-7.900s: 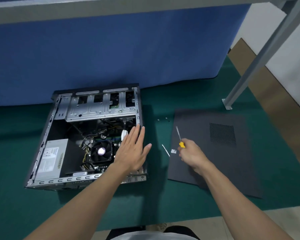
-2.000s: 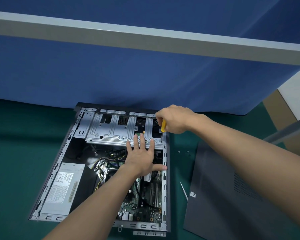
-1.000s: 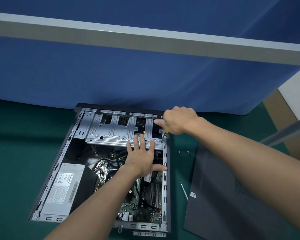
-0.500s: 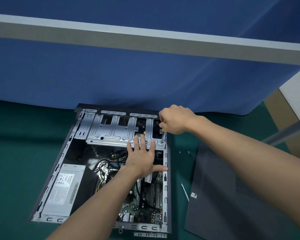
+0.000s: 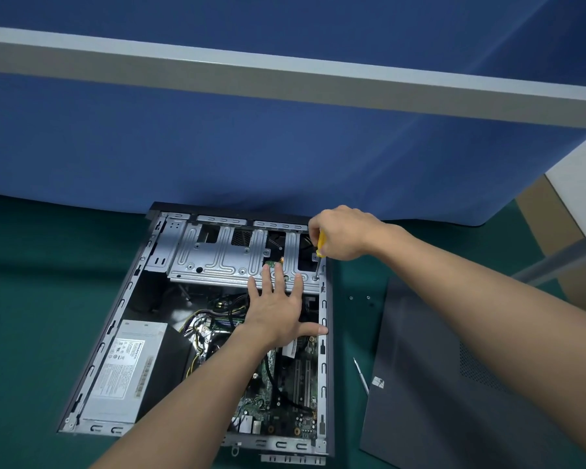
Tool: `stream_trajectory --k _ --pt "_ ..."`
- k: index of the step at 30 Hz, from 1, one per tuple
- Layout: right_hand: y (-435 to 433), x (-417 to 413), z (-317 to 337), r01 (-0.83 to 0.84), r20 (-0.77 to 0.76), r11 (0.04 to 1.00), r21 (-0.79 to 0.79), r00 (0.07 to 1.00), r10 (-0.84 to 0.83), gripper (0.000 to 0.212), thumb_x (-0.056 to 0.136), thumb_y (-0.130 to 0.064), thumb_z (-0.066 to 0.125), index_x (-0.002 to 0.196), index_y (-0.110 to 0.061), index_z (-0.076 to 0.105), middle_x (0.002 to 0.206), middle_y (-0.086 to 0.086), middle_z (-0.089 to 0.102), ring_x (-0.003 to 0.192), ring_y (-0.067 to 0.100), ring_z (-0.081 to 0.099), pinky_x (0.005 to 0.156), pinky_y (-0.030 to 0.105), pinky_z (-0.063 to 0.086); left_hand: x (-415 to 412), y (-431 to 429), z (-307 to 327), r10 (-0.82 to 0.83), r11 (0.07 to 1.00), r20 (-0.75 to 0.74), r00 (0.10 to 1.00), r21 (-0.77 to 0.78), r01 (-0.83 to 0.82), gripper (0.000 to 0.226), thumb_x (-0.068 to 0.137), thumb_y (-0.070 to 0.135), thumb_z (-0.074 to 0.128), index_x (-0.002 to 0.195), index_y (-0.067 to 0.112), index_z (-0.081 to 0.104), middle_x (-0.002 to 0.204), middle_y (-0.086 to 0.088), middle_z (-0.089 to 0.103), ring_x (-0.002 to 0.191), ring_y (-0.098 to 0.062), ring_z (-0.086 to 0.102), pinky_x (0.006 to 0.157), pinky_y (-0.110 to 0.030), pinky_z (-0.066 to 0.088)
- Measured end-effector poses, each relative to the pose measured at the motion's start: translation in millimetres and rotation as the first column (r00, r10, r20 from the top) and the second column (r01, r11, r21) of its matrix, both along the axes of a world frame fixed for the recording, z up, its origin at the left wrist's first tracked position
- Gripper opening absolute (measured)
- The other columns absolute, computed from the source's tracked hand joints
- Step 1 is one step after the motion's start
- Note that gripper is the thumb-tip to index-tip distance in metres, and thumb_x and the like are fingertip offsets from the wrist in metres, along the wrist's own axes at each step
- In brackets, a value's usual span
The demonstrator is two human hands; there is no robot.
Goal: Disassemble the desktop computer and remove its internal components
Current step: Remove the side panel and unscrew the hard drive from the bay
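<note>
An open desktop computer case (image 5: 324, 367) lies on its side on the green mat. My left hand (image 5: 278, 313) rests flat, fingers spread, on the front edge of the silver drive cage (image 5: 217, 258), thumb touching the case's right rail. My right hand (image 5: 344, 235) grips a yellow-handled screwdriver (image 5: 321, 243) held upright, its tip at the cage's right front corner beside the rail. A silver power supply (image 5: 122, 370) sits at lower left inside. The motherboard (image 5: 285, 394) and cables show under my left forearm.
The removed black side panel (image 5: 454, 384) lies right of the case. A second thin screwdriver (image 5: 361, 375) lies between them, with two small screws (image 5: 359, 297) farther back. A blue cloth wall (image 5: 285, 157) and grey beam (image 5: 285, 79) stand behind; a metal leg (image 5: 562, 255) slants at right.
Since 7.9 s ago my right hand brought the screwdriver from the side panel to the drive cage corner. Over the last second it twisted slightly; my left hand stayed put.
</note>
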State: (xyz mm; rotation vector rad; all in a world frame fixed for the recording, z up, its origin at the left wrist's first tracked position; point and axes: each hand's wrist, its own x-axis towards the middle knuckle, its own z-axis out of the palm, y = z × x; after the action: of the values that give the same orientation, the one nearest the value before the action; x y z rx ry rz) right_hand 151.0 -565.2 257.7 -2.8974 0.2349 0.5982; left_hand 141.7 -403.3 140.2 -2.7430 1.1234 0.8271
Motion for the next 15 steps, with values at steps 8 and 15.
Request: stream_trajectory --k 8,15 --pt "3.2 -3.5 -10.2 0.051 0.099 0.997 -0.058 0.994 -0.045 0.018 0.09 -0.032 0.052 0.081 -0.017 0.051 0.085 0.004 0.054 0.083 0.031 0.051 0.068 0.035 0.039 4.6 -1.4 4.7 0.128 0.97 -0.042 0.991 -0.201 -0.134 0.086 0.083 0.076 0.04 0.148 0.02 0.03 0.159 -0.021 0.007 0.146 -0.042 -0.002 0.114 -0.059 0.002" --pt "-1.0 -2.9 -11.1 0.087 0.118 0.99 -0.111 0.99 -0.074 0.038 0.092 -0.053 0.045 0.073 -0.02 0.049 0.08 0.002 0.052 0.075 0.028 0.047 0.067 0.036 0.038 14.3 -16.8 1.1 0.28 0.802 0.04 0.959 -0.558 -0.211 0.028 0.094 0.033 0.06 0.117 0.019 0.068 0.121 -0.005 0.059 0.116 -0.024 0.044 0.096 -0.031 0.035"
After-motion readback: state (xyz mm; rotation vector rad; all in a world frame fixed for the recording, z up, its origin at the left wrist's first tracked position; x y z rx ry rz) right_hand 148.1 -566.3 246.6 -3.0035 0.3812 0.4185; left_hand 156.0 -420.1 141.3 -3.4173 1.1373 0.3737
